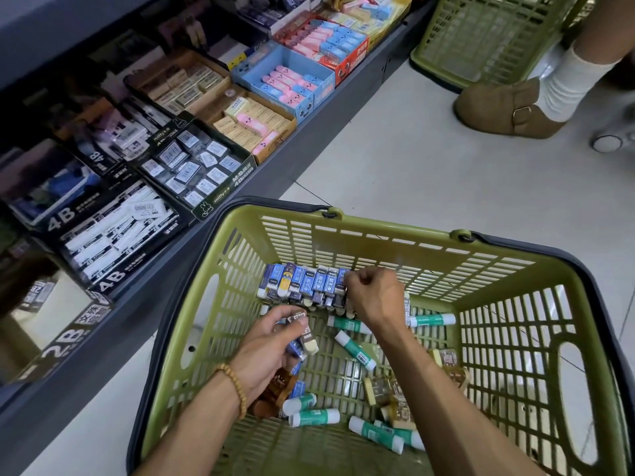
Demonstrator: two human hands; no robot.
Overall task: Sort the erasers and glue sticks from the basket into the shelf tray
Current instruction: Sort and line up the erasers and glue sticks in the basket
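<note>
Down in the green basket [515, 304], a row of blue-sleeved erasers [304, 281] stands packed side by side against the far wall, each one's long axis running up and away from the camera. Loose glue sticks [355, 345], white with teal labels, lie flat on the basket floor pointing every which way: one runs roughly left to right by the far wall, another slants down to the right, and more are scattered near the front edge. Brown-wrapped erasers [398, 403] sit among them at the right.

The left hand [275, 348], a bead bracelet [233, 383] at its wrist, has its fingers [285, 316] curled round a small bundle of erasers, their ends poking out to the lower right. The right hand [374, 293] is at the right end of the blue row, fingers bunched tight in a pinch there; what it pinches, I cannot tell.

To the left, the shelf tray [206, 166] holds open boxes of erasers. A second basket [488, 36] and someone's brown shoe [501, 111] are on the floor beyond.
</note>
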